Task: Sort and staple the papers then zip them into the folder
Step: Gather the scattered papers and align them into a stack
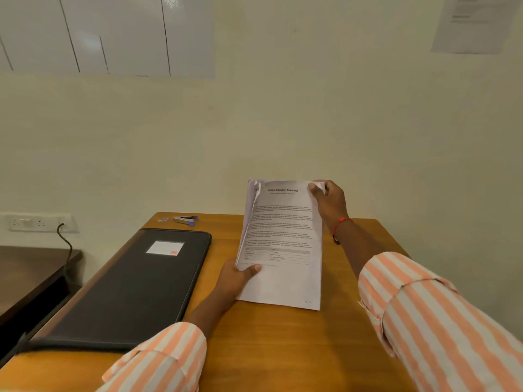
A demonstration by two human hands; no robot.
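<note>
Papers (283,241) are up off the table (283,349), held as one stack between both hands, right of centre, w/ the printed top sheet facing the person. Left hand (236,278) grips the stack's lower left edge, thumb curled over the front and fingers behind. That looks like the anchor, taking the weight. Right hand (329,202) pinches the top right corner, thumb on the front and fingers closed round the edge, prob. to square the stack or peel sheets for sorting. At the top left corner the sheets fan apart, so nothing seems to pin them there, i.e. no staple at that corner as far as can be seen. The stack is tilted, far edge higher than near edge, which prob. makes the page easy to read.

Folder (133,287), black, lies flat and closed on the left side of the table, label up, well apart from the papers. It's likely parked there b/c it comes last. Stapler (186,219) sits at the far edge, just beyond the folder's far end, w/ a small metal bit (163,220) just left of it. Neither hand is near them. Judged stage: sorting/aligning; stapling and zipping not yet done.
</note>
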